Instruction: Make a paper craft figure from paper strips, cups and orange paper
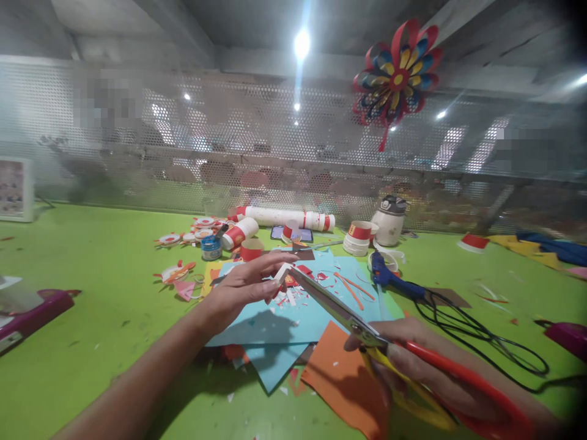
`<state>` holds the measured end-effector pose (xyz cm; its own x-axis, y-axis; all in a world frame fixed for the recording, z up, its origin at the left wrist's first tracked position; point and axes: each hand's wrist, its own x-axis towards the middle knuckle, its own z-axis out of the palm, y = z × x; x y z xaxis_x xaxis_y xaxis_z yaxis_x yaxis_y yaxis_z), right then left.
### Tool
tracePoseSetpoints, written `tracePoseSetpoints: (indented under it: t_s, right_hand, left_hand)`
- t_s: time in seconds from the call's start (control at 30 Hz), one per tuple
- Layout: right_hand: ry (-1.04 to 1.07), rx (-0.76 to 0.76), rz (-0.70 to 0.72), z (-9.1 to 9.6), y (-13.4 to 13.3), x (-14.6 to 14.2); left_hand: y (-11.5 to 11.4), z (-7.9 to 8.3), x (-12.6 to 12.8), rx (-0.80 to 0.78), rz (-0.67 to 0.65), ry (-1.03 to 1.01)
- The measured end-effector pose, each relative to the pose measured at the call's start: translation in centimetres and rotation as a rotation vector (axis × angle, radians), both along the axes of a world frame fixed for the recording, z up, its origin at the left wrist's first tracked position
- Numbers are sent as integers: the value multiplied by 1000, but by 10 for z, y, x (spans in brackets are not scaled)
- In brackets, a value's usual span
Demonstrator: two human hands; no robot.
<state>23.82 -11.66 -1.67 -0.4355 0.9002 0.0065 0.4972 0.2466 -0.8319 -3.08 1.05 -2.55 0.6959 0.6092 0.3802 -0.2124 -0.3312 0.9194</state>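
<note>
My left hand (250,280) pinches a small white piece of paper or card (283,272) between thumb and fingers. In my right hand (408,348) is a large pair of scissors (342,311) with one red and one yellow handle. The blade tips reach the edge of the white piece; whether they have cut into it I cannot tell. Below both hands lie light blue paper sheets (233,327) strewn with red and white scraps (290,297). Orange strips (351,290) rest on the sheets, and an orange sheet (342,379) sits under the scissors.
A blue glue gun (392,275) with a looped black cord (458,330) lies at right. Behind the sheets stand paper cups (358,237), a white jar (389,223), a phone (279,233) and a blue pot (211,247). Paper ornaments (177,273) lie left; a paper flower (398,79) hangs above.
</note>
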Motion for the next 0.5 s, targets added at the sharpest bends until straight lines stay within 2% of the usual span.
tracePoseSetpoints:
  t_s: [0.33, 0.5]
  right_hand:
    - [47, -1, 13, 2, -1, -2]
    - [-49, 79, 9, 2, 2, -2]
  left_hand:
    - [0, 1, -1, 61, 12, 38]
    - [1, 1, -2, 75, 36, 59]
